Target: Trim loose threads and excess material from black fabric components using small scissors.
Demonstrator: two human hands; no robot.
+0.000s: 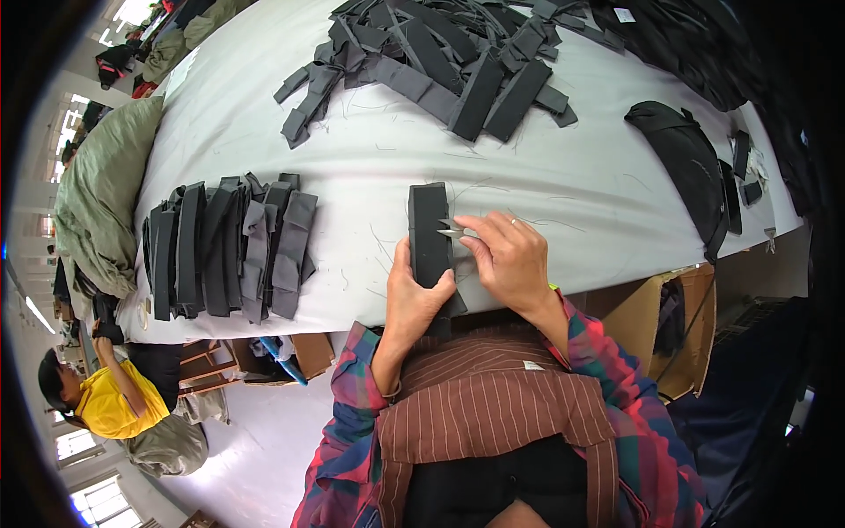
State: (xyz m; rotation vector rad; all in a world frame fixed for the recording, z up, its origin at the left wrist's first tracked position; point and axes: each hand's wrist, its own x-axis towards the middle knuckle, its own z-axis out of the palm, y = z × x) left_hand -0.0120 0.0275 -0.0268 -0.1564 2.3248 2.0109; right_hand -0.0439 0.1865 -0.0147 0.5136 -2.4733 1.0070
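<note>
A large pale surface (pixel 352 189) curves across the frame in a workroom with bright windows at the far left. One dark fabric strip (pixel 429 233) lies lengthwise near the centre, its lower part in the left hand (pixel 412 295), whose fingers grip both long sides, thumb along the right edge. The right hand (pixel 515 262) is just beside the strip's right edge, its fingers pinched narrow on small metal snips (pixel 452 231); the blades point left over that edge, though whether they touch the cloth I cannot tell. The left hand partly hides the strip's lower end, and loose threads lie around it. Left of centre stands one row of dark strips (pixel 233 246), packed side by side; at the top middle spreads one tangled heap of strips (pixel 440 66). Both overlap too much to count exactly. A curved black piece (pixel 682 167) lies at right, well apart from the hands, with black cloth (pixel 682 44) at upper right. One greenish bundle (pixel 110 194) slumps at the left edge, one cardboard box (pixel 695 330) sits at lower right, and one co-worker in yellow (pixel 123 400) is at lower left. In all: two hands, one held strip, one pair of snips.
</note>
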